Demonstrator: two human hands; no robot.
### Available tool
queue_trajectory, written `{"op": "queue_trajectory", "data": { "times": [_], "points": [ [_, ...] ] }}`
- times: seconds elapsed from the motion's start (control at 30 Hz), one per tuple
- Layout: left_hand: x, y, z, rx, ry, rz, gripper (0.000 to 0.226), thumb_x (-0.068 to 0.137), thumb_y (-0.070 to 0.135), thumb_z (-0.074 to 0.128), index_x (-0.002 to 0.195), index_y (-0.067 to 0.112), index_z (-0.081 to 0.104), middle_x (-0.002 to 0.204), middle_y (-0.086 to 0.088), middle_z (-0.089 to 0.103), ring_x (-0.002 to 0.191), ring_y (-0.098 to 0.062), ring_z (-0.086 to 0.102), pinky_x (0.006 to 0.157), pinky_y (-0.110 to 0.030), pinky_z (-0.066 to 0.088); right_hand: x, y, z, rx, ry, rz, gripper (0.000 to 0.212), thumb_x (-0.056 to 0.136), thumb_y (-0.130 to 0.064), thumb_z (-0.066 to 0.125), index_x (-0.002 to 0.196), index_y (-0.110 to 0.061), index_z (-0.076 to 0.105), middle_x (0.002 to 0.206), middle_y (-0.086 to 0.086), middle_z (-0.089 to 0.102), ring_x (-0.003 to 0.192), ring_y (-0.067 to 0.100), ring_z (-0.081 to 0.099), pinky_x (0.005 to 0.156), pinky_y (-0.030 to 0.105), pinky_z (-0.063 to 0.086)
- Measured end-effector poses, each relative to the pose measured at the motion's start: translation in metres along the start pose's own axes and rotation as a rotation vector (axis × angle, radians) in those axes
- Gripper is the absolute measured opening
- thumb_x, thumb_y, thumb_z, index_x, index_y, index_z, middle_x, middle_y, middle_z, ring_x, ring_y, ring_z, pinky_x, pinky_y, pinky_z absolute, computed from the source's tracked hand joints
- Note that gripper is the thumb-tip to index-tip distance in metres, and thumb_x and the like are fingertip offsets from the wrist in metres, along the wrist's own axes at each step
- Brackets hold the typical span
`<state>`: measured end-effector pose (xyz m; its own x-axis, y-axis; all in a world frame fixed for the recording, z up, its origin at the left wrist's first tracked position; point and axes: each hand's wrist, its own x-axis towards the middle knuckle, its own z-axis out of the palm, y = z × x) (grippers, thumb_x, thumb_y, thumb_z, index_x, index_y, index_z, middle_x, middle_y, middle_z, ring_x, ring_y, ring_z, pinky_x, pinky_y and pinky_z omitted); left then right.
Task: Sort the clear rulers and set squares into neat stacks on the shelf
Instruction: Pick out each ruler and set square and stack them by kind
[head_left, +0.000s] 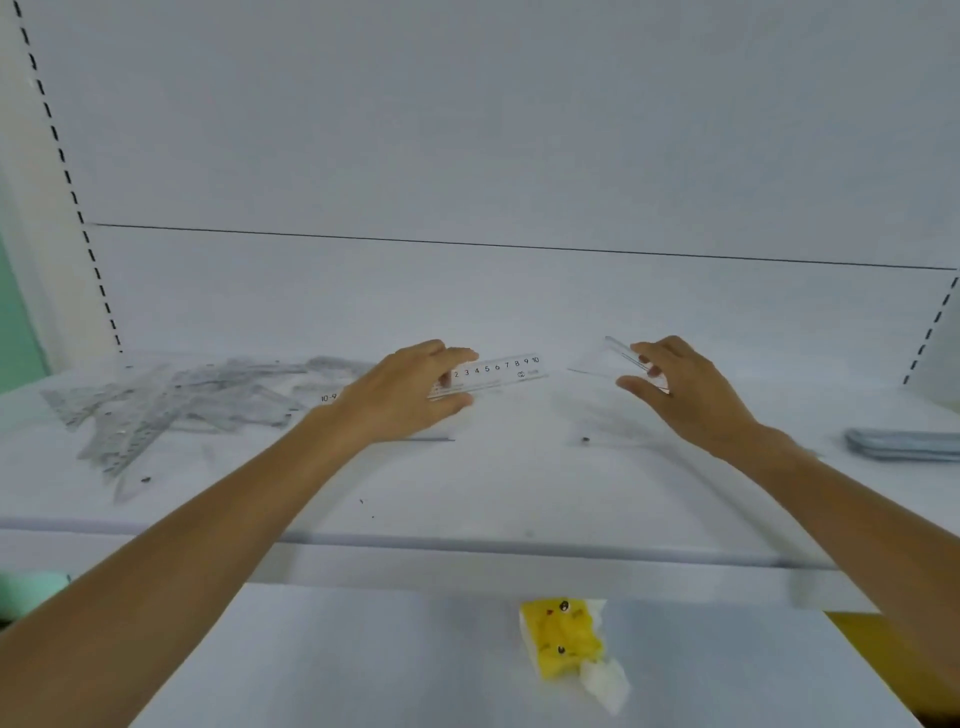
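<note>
I'm mid-sort. My left hand (415, 387) pinches a clear plastic numbered ruler (506, 370) at frame centre. My right hand (680, 387) grips a clear plastic piece (626, 353), probably a set square. The jumbled clear pile (171, 400) lies left on the white shelf (519, 488). Next, I'd lay each piece on its own stack, edges aligned.

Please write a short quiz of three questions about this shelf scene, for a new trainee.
1. True or false: the left hand grips a clear ruler with printed numbers.
2. Where does the unsorted pile lie? A) on the left part of the shelf; B) on its right part; C) on the level below.
3. Fill in: the packet below the shelf is ____ in colour.
Key: 1 true; 2 A; 3 yellow.
</note>
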<state>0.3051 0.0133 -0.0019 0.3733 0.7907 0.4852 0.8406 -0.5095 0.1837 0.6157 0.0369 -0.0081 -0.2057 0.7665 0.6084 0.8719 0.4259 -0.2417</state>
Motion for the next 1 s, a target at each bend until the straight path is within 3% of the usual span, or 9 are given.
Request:
{"op": "queue_trajectory", "data": {
  "times": [0.13,0.23,0.37,0.47,0.6,0.77,1.0],
  "points": [
    [0.007,0.030,0.015,0.010,-0.003,0.004,0.040,0.090,0.033,0.055,0.129,0.025,0.048,0.097,0.010,0.046,0.085,-0.010,0.046,0.073,-0.023,0.035,0.001,0.027,-0.022,-0.030,-0.032,-0.072,0.044,0.088,-0.033,0.058,0.125,-0.010,0.052,0.112,0.005,0.052,0.098,0.018,0.057,0.080,0.033,0.047],
    [0.004,0.051,0.024,0.064,0.124,0.004,0.044,0.091,0.042,0.047,0.134,0.034,0.045,0.090,0.009,0.045,0.077,-0.012,0.048,0.068,-0.028,0.042,-0.001,0.040,-0.028,0.001,-0.075,-0.100,0.043,0.088,-0.033,0.058,0.123,-0.009,0.053,0.110,0.006,0.053,0.096,0.019,0.057,0.081,0.029,0.045],
    [-0.002,0.064,0.036,0.025,0.237,-0.056,0.045,0.089,0.045,0.048,0.133,0.034,0.047,0.079,0.011,0.041,0.065,-0.007,0.044,0.058,-0.025,0.033,-0.008,0.050,-0.021,-0.016,-0.164,-0.152,0.040,0.091,-0.037,0.053,0.122,-0.011,0.055,0.110,0.004,0.053,0.097,0.019,0.055,0.080,0.025,0.040],
    [-0.008,0.069,0.043,0.015,0.226,-0.117,0.046,0.088,0.042,0.054,0.132,0.030,0.049,0.079,0.014,0.043,0.066,-0.003,0.043,0.061,-0.025,0.031,-0.012,0.049,-0.013,-0.027,-0.262,-0.169,0.039,0.093,-0.038,0.048,0.121,-0.010,0.055,0.111,0.006,0.052,0.097,0.023,0.054,0.080,0.027,0.040],
    [-0.011,0.068,0.042,-0.005,0.223,-0.180,0.042,0.085,0.034,0.061,0.124,0.021,0.054,0.093,0.010,0.051,0.072,-0.012,0.046,0.069,-0.026,0.035,-0.013,0.046,-0.003,-0.027,-0.370,-0.181,0.038,0.094,-0.037,0.047,0.120,-0.011,0.055,0.112,0.006,0.053,0.103,0.024,0.053,0.089,0.031,0.040],
    [0.001,0.057,0.039,-0.016,0.190,-0.167,0.034,0.083,0.027,0.065,0.115,0.015,0.059,0.093,0.006,0.056,0.074,-0.014,0.051,0.072,-0.026,0.040,-0.013,0.043,0.005,0.020,-0.379,-0.122,0.034,0.090,-0.040,0.052,0.112,-0.015,0.060,0.109,0.003,0.058,0.103,0.020,0.051,0.090,0.030,0.039],
    [0.018,0.053,0.050,-0.094,0.153,-0.141,0.033,0.084,0.029,0.064,0.115,0.017,0.061,0.094,0.003,0.057,0.075,-0.012,0.053,0.071,-0.026,0.040,-0.012,0.033,0.010,0.075,-0.385,-0.095,0.035,0.087,-0.038,0.056,0.102,-0.008,0.063,0.102,0.006,0.063,0.096,0.022,0.055,0.090,0.040,0.044]
  ]
}}
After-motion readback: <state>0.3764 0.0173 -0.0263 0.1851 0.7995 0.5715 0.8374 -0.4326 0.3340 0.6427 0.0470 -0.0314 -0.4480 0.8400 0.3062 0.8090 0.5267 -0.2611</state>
